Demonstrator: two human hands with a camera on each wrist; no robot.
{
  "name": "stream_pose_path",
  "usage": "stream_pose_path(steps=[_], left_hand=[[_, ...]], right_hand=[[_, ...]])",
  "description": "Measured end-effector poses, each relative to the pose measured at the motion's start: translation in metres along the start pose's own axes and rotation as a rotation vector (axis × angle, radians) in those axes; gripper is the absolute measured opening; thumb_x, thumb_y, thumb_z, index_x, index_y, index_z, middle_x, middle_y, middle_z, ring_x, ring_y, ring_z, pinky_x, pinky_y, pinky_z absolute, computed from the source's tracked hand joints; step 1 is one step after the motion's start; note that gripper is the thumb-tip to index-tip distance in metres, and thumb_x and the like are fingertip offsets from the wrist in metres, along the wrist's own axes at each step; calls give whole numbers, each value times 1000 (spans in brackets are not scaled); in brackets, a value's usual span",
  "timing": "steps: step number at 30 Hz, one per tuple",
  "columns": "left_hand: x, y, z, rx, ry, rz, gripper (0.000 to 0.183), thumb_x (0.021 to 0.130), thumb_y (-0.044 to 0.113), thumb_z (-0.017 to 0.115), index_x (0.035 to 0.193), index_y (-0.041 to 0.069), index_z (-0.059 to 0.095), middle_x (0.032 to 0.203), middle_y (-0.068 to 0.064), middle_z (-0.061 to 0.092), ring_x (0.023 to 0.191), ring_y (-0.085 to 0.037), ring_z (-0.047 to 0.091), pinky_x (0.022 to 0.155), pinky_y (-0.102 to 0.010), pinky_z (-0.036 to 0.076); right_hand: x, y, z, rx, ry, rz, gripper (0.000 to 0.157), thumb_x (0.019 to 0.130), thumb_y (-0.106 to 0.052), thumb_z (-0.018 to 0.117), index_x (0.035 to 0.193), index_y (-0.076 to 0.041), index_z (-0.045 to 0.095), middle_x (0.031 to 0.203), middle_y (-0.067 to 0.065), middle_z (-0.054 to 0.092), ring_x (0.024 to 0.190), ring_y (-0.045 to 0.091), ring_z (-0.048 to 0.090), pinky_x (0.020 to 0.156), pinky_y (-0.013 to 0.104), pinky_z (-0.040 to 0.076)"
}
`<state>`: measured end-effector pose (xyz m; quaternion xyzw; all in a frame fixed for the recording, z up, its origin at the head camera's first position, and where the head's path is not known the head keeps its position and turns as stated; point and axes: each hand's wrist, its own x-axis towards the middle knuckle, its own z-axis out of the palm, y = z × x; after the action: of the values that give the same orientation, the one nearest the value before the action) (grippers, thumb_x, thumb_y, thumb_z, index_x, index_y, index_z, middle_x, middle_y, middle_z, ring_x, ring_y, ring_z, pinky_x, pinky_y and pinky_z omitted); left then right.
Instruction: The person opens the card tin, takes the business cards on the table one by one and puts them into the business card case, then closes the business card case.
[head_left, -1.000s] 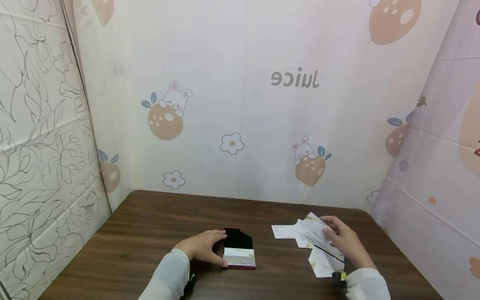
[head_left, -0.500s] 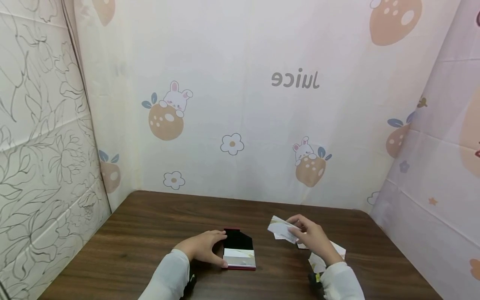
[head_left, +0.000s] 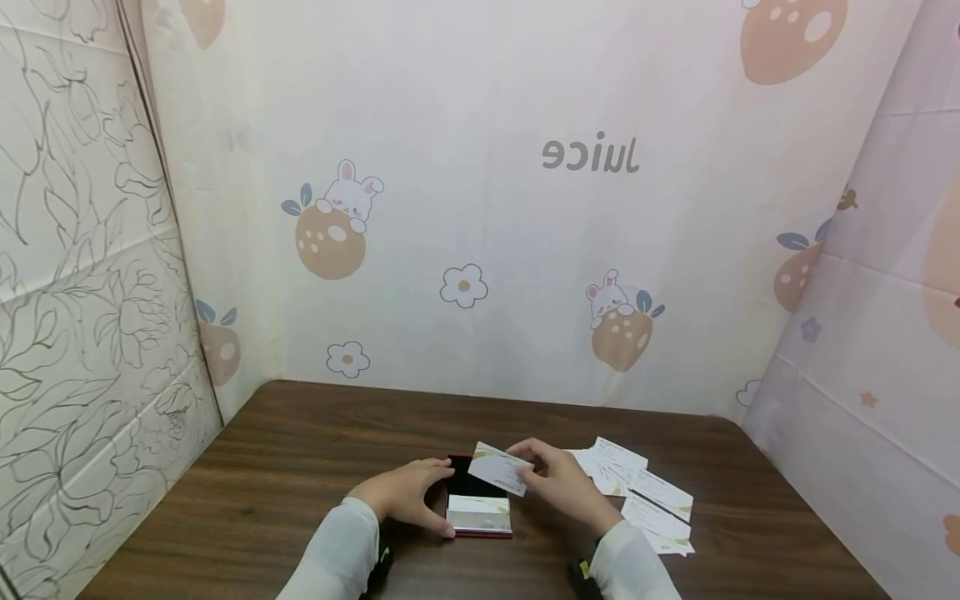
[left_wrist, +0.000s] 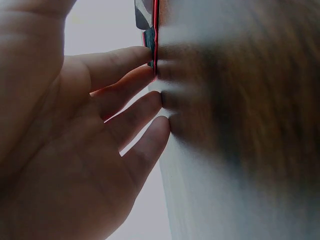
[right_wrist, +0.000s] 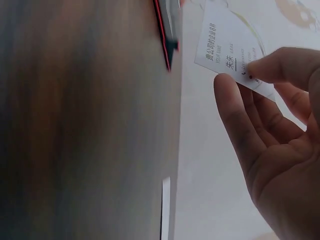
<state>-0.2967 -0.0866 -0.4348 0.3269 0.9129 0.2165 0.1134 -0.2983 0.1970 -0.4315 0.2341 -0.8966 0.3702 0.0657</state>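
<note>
Hovering over the flap of the black-and-red card case (head_left: 474,487), a white card (head_left: 498,467) is pinched between the thumb and fingers of the right hand (head_left: 566,483), which is just to the right of the case. The right wrist view shows a gap between this card and the case, and printed characters with "YOUR NAME" on the card's face; its other lines are too small to read.

The case lies unfolded on the brown desk (head_left: 337,433), its black flap on the far side and a stack of cards (head_left: 480,504) in its near half. At its left side is the left hand (head_left: 405,492), fingers spread and slightly bent, the thumb touching the case's near left corner. In the left wrist view two fingertips meet the case's edge, and the other two rest on the desk just beside it.

Farther to the right of the case, loose white cards (head_left: 617,475) overlap in a fanned pile. Behind the case, past the desk's far edge, hangs a pale cloth (head_left: 465,208) printed with rabbits, fruit and flowers.
</note>
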Motion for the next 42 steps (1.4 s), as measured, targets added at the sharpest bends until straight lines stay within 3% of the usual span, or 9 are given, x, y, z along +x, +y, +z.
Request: stream_pose_path(steps=[9,21,42], left_hand=[[1,-3,1,7,-5,-24,94,69,62,70,142,10,39,147,-9,36,132,-26,29,106,-50,32],[2,-3,1,0,-19,-43,95,69,62,70,143,12,37,148,-8,35,133,-26,29,105,-52,33],[4,-3,2,13,-24,-36,95,70,64,68,142,10,38,147,-7,36,132,-26,29,105,-52,33]], right_hand=[[2,-12,15,-18,25,-56,22,88,-14,64,105,-27,65,88,-10,67,69,7,55,60,27,51],[2,-12,15,-33,-53,-47,32,88,-6,59,111,-28,66,113,-6,65,83,7,57,72,33,53],[0,-16,17,-65,-133,-100,33,89,-3,58,113,-23,67,111,-4,66,73,8,53,65,29,49]])
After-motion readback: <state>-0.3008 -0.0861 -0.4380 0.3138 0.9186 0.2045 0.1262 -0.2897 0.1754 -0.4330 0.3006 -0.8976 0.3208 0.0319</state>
